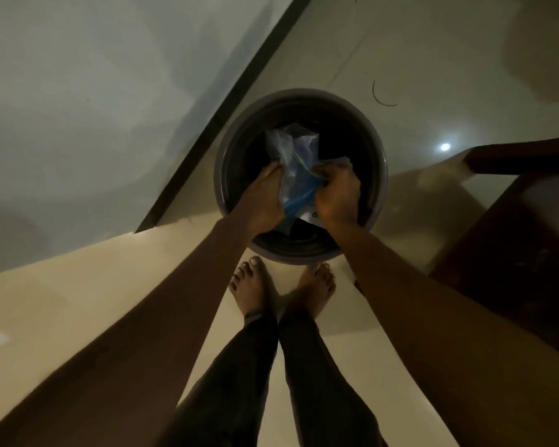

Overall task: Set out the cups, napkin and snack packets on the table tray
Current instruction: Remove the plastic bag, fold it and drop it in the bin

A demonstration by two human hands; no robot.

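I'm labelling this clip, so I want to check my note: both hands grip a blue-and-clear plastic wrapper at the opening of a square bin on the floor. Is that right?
Not quite. The head view shows the bin is round, not square. The rest stands: the left hand and right hand both grip the blue-and-clear plastic wrapper at its opening, on the floor.

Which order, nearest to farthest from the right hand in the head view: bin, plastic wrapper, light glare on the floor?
1. plastic wrapper: gripped by the right hand, over the bin's mouth.
2. bin: directly beneath, rim ringing the hand.
3. light glare: on the floor beyond the bin, to the right.
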